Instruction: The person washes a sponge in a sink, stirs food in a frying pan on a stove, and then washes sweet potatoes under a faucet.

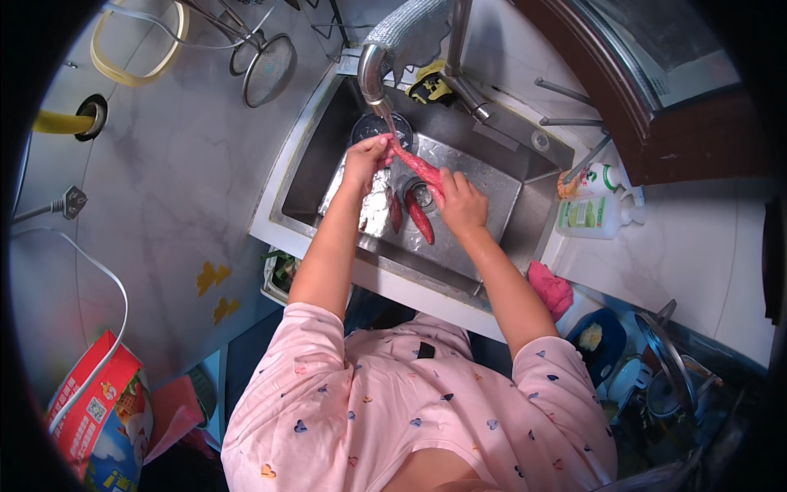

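Observation:
A long red-skinned root vegetable [419, 164], which looks like a sweet potato, is held slantwise over the steel sink [473, 178]. My left hand [367, 161] pinches its thin upper tip, and my right hand [462, 202] grips the thick lower end. From the metal faucet [372, 80] a stream of water falls onto the tip near my left fingers. Below, two more red roots lie on the sink floor: a larger one [419, 216] beside the drain strainer [422, 194] and a smaller, darker one [395, 210] to its left.
A dark round bowl [382, 130] sits in the sink's back left. Bottles [589, 216] stand on the right rim, near a pink cloth [549, 290]. Mesh strainers [270, 69] hang on the left wall. A brown-framed window or door [682, 144] juts in at upper right.

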Demonstrator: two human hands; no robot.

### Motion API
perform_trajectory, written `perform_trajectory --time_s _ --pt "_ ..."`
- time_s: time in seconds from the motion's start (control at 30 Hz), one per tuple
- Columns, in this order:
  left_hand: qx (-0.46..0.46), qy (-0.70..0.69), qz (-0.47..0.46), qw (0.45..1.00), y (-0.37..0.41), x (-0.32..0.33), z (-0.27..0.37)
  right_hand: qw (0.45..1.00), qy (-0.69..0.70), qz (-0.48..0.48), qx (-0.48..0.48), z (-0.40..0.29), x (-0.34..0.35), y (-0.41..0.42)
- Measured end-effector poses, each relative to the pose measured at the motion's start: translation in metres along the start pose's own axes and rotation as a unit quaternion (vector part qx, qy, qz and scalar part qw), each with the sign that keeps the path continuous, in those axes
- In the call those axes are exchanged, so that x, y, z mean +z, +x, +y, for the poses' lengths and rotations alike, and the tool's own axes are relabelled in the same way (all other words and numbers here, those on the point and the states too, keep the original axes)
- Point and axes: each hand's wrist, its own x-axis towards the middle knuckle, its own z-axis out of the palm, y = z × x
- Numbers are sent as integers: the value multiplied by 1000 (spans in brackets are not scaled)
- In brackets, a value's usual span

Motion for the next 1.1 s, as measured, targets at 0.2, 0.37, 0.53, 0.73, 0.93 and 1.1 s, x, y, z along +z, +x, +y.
perform_trajectory --time_s 0.2,0.37,0.53,0.73,0.93,1.1 --pt "270 332 68 901 2 2 -4 1000 4 -8 -2 1 -1 -1" --pt "211 283 145 924 1 12 -6 1000 20 -12 11 -5 -7 0" --pt "148 178 102 968 12 2 -13 999 34 -17 25 -6 -7 0" --pt "206 355 45 911 -6 15 11 999 25 -12 25 -1 -7 0" --pt "303 500 32 811 -1 11 10 1000 30 -6 2 1 -14 3" --pt "142 235 75 959 30 -8 -38 999 40 -14 14 -3 -14 3"
